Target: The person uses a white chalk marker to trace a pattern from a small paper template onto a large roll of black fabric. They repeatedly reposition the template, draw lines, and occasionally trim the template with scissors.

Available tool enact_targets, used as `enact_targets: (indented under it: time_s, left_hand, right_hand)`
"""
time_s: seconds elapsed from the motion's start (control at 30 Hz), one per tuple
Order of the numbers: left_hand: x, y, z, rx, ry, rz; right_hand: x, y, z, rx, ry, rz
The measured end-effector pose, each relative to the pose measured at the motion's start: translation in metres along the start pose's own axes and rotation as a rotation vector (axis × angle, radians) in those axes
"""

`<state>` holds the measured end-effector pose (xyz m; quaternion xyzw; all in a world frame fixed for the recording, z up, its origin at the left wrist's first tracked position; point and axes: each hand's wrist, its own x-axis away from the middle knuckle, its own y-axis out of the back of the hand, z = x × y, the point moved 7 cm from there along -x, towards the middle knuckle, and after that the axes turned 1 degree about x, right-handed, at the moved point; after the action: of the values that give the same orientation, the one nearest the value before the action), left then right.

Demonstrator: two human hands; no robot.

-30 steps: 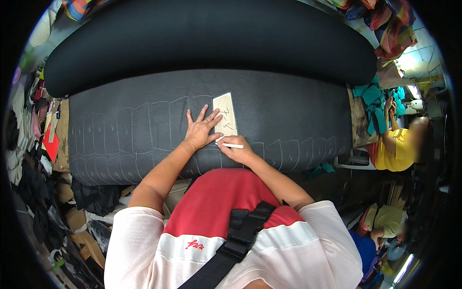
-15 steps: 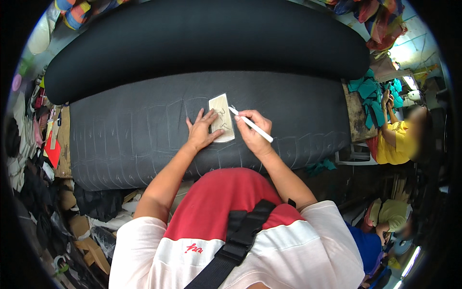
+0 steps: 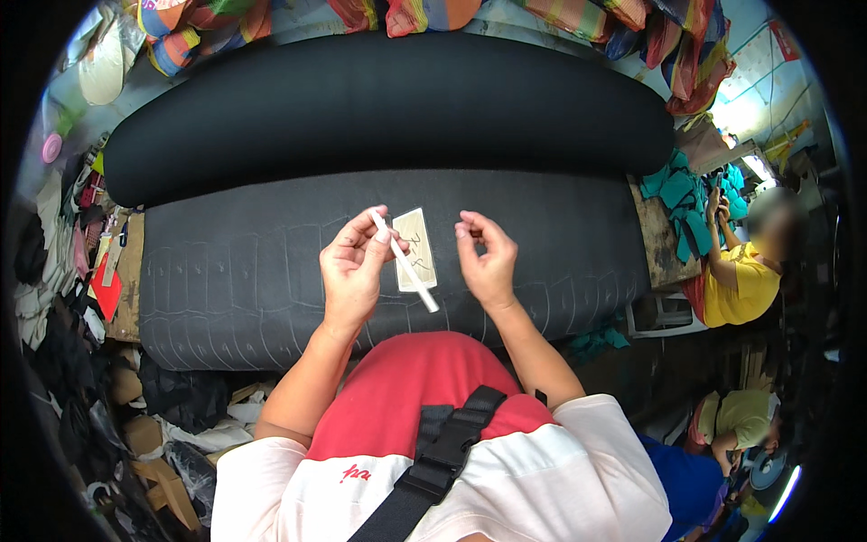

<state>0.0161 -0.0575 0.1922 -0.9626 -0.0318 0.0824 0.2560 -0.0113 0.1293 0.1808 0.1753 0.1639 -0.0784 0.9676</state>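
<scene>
A slim white pen [image 3: 417,282] is pinched between the thumb and fingers of my left hand [image 3: 354,271], its lower end pointing toward me. To its right my right hand [image 3: 489,264] is raised with the fingers curled and thumb and forefinger brought together; anything between them is too small to make out. Under and between the hands, a pale rectangular template [image 3: 414,237] with dark handwriting lies on black fabric [image 3: 533,212]. Rows of thin white outlines are drawn on the fabric, mostly at the left and along the near edge.
Behind the fabric lies a thick black roll [image 3: 388,108]. A red piece [image 3: 106,291] and a ruler are at the left table end; scraps and cardboard [image 3: 167,483] pile below. At right, a person in yellow [image 3: 748,282] is beside teal pieces [image 3: 691,212]. Other people are at lower right.
The white pen has passed from my right hand to my left. My left hand has lifted off the template, and both hands are now raised above the fabric. The view has shifted slightly.
</scene>
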Motion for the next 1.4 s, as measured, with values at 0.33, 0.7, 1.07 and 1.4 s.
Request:
enact_targets:
  time_s: [0.33, 0.7, 1.07, 1.4]
  left_hand:
    - [0.018, -0.012, -0.042, -0.522, -0.265, 0.015]
    - [0.021, -0.007, -0.051, -0.452, -0.194, -0.030]
    - [0.027, 0.022, -0.068, -0.318, -0.201, -0.161]
    - [0.037, 0.100, -0.113, -0.048, -0.141, -0.179]
  right_hand:
    - [-0.013, -0.040, 0.086, -0.404, 0.009, 0.585]
    - [-0.008, -0.041, 0.120, -0.019, 0.348, 0.385]
    - [0.010, -0.070, 0.150, 0.132, 0.570, 0.227]
    - [0.042, -0.143, 0.171, -0.262, 0.349, 0.317]
